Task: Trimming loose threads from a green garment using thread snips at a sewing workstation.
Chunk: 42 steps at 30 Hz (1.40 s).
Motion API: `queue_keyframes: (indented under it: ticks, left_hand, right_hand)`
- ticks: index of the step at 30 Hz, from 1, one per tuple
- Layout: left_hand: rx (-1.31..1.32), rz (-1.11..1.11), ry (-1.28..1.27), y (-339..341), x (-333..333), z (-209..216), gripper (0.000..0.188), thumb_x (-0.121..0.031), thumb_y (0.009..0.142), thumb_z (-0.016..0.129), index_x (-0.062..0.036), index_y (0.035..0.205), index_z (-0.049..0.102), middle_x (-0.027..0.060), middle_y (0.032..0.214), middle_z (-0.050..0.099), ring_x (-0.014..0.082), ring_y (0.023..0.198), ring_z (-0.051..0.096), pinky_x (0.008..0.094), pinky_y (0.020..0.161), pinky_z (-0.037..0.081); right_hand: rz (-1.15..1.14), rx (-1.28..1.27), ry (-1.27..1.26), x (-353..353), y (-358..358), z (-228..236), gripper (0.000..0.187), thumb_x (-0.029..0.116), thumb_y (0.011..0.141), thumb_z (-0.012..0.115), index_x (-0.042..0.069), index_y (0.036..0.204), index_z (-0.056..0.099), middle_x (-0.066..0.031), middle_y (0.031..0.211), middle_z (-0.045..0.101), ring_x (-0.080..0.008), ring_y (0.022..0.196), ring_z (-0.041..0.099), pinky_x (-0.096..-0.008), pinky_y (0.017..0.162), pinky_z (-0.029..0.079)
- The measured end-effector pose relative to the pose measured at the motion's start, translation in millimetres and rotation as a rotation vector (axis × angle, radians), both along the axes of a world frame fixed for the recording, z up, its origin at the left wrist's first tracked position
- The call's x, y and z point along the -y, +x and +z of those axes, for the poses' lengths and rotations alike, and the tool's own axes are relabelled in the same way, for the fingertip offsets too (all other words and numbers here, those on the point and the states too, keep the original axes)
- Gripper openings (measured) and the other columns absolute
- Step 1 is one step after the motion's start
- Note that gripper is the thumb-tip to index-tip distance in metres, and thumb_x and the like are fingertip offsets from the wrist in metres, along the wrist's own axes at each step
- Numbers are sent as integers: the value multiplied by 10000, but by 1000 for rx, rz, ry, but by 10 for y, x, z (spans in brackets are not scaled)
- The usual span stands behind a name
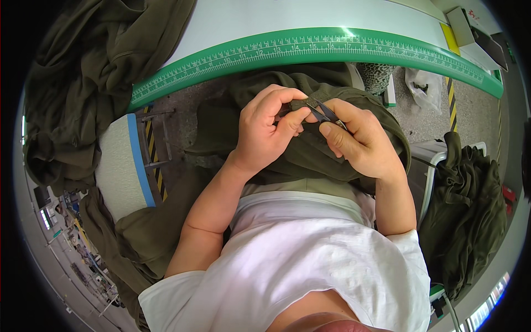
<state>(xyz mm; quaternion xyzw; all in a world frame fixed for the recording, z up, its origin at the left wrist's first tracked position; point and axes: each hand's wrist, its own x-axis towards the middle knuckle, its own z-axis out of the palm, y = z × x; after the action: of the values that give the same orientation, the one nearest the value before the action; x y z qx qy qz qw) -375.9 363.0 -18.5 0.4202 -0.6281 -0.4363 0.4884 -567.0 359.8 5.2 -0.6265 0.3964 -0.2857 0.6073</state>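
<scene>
Dark olive cloth [287, 149] lies bunched across my lap. My left hand [269, 124] pinches a fold of this cloth between thumb and forefinger. In my right hand [362, 135] is a pair of small black thread snips [330, 114], gripped between thumb and fingers. The snips' pointed blades reach toward the left fingertips and sit right beside the pinched cloth. Whether the blades touch the cloth or a thread I cannot make out.
A white table with a green ruler-marked edge [315, 47] runs in front of me. Olive garments are heaped at the left [105, 66] and hang at the right [464, 205]. A pale blue-edged surface [123, 166] stands at left. A plastic bag [425, 88] lies beyond the cloth.
</scene>
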Motion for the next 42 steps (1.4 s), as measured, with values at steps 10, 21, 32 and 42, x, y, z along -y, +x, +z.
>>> queue_keyframes:
  ticks: [10,21,32,42]
  left_hand:
    - [10,-3,-23,-4,13,-6,155,24,856,626,32,1004,583,75,855,578,100,650,624,208,525,504]
    - [75,11,-75,1,13,-24,152,28,851,629,26,996,583,76,849,580,100,635,617,209,518,494]
    - [-28,-16,68,-24,-13,-2,163,34,841,638,32,995,583,67,852,565,89,612,593,203,527,506]
    - [-23,33,-15,-40,14,-14,175,33,828,652,24,993,595,71,857,564,98,640,593,217,541,495]
  right_hand:
    - [-13,-15,24,-1,14,15,145,91,941,514,21,1039,594,21,565,471,-53,502,431,-221,464,342]
    - [-25,-27,74,6,32,46,140,98,942,522,20,1033,595,25,573,470,-49,510,432,-217,466,340]
    - [-50,-116,-185,26,42,-79,101,104,934,547,25,961,604,26,571,470,-47,513,435,-214,463,337]
    - [-96,236,216,25,20,-20,151,148,965,526,19,1017,585,36,585,468,-30,468,381,-189,426,287]
